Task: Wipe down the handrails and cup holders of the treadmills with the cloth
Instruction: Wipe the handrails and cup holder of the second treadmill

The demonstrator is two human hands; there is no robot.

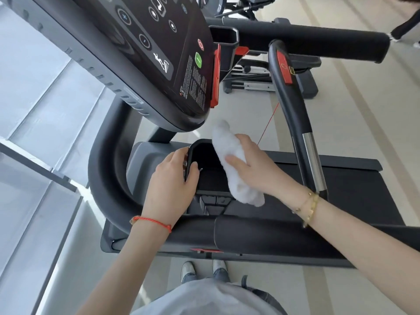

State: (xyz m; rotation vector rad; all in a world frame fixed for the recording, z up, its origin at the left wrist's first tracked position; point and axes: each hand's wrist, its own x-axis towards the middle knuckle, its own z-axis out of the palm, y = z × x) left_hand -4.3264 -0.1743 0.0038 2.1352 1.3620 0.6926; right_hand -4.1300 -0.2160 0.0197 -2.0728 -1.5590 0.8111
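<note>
Gripping the cup holder (205,176) rim, left hand (169,189) fingers curl over its edge while the right hand (252,165) clamps the white cloth (234,162) beside it, below the console (141,53), handrail (293,114) beyond.

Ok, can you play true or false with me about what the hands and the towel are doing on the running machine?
1. The right hand holds a fluffy white cloth. True.
2. The left hand is up on the black button-covered console panel. False: it grips the rim of the black rectangular cup holder.
3. The cloth lies along the cup holder's right side. True.
4. The left wrist wears gold bracelets. False: it wears a red string bracelet; the gold bracelets are on the right.
</note>
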